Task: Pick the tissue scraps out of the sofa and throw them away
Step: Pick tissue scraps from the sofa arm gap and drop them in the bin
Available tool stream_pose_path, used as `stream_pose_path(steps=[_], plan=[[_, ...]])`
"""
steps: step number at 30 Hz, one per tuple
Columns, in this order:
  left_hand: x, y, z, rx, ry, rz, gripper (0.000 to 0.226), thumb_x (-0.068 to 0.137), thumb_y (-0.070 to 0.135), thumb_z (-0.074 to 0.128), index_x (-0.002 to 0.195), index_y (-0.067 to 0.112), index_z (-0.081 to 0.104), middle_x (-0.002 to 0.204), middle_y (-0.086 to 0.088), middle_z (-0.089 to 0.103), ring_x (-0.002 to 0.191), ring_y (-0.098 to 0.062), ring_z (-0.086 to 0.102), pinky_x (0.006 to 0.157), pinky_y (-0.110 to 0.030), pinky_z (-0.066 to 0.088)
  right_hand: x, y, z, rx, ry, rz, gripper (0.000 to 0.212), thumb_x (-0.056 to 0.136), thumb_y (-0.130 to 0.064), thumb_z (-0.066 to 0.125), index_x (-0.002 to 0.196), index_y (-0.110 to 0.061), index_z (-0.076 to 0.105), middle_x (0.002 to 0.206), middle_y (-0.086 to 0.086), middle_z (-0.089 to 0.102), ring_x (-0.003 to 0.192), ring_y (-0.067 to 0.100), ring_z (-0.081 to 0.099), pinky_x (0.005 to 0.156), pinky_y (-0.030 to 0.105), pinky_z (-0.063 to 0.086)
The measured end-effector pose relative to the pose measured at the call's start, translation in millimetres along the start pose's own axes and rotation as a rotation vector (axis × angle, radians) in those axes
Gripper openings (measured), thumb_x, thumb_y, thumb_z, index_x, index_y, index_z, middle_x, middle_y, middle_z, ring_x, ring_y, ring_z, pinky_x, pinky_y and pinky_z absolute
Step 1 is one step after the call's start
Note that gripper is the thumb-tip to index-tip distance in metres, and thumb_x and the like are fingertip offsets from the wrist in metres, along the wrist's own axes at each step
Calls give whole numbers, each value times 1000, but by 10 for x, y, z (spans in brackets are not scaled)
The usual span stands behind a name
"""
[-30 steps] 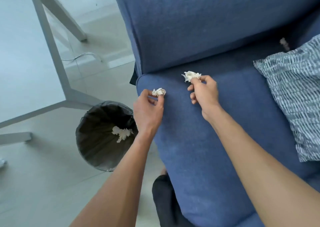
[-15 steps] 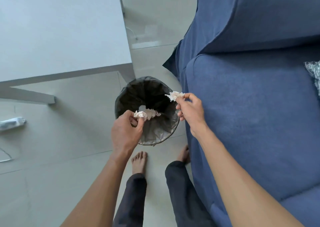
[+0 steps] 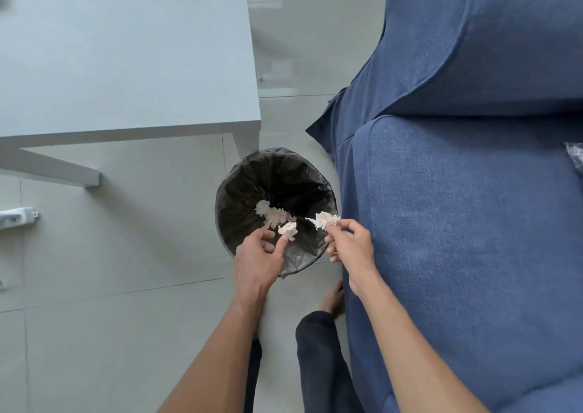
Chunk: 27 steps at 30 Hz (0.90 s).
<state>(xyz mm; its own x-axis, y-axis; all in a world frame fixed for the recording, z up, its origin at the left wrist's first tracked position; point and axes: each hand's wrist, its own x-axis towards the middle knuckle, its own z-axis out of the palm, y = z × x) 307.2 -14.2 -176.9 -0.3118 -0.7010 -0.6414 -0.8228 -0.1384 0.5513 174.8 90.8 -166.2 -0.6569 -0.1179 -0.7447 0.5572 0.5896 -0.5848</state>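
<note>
A black-lined waste bin (image 3: 225,191) stands on the floor beside the blue sofa (image 3: 457,239), with white tissue scraps (image 3: 273,213) lying at its bottom. My left hand (image 3: 257,259) hovers over the bin's near rim with thumb and forefinger apart. A small tissue scrap (image 3: 288,230) sits just at the forefinger's tip, above the bin's opening. My right hand (image 3: 350,251) is at the bin's right rim and pinches a second crumpled tissue scrap (image 3: 325,219) between thumb and fingers.
A white table (image 3: 126,49) stands at the upper left, one leg right behind the bin. A white object (image 3: 15,218) lies on the tiled floor at the left edge. A patterned cushion (image 3: 575,157) shows at the sofa's right edge. My legs (image 3: 318,365) are below the bin.
Both hands have carried their scraps from the sofa seat to over the bin. My left thumb and forefinger have parted, so that scrap is no longer pinched. The right hand still grips its scrap.
</note>
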Motion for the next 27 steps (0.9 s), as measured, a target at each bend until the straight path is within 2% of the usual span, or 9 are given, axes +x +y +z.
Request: stream_pose_path(steps=[3,6,10,14,19,21,25,27], plan=[[8,-48,28,-1,-13,2,33,93,43,68,114,18,73,73,16,61,77,-9,62,80,-29,52,-19,36,-24,8,7,7,9,92,-13,66,100,-10,65,66,2,63,46,10,50,41,22,40],[22,-65,-13,36,-20,13,30,95,42,66,113,19,73,75,16,60,79,-11,61,75,-26,45,-36,66,5,-3,8,14,8,92,-13,65,99,-11,63,67,3,63,46,10,50,41,22,40],[50,-69,-121,66,-12,3,27,95,43,64,108,21,73,80,13,63,82,-12,63,72,-26,44,-57,124,78,-40,39,12,10,90,-13,65,100,-13,64,67,3,65,43,8,50,39,21,42],[57,-61,-198,87,7,29,23,96,44,61,100,24,72,79,15,62,74,-4,59,59,-19,39,-22,150,160,-128,60,-9,11,90,-19,67,100,-18,66,70,1,69,41,4,53,39,21,45],[44,-115,-267,107,33,32,20,97,43,59,95,26,70,79,14,62,70,3,55,58,-19,37,58,108,218,-199,-72,-7,24,89,-26,72,111,-21,62,79,3,72,42,4,58,42,21,47],[18,-152,-283,117,38,32,20,98,42,59,95,26,70,79,13,62,71,1,57,58,-18,36,71,125,198,-259,-95,-35,27,89,-25,73,114,-21,61,84,7,74,43,4,61,42,21,49],[-80,-209,-277,142,34,44,24,99,42,56,96,23,71,84,10,65,81,-15,64,67,-28,42,44,161,141,-356,-71,-117,21,91,-22,69,111,-20,63,87,12,75,43,3,63,42,24,52],[-140,-206,-260,169,32,72,25,100,42,55,97,23,71,87,8,66,84,-16,64,71,-29,43,3,145,78,-381,-56,-158,16,93,-21,67,108,-20,65,81,10,75,44,3,63,53,33,60]])
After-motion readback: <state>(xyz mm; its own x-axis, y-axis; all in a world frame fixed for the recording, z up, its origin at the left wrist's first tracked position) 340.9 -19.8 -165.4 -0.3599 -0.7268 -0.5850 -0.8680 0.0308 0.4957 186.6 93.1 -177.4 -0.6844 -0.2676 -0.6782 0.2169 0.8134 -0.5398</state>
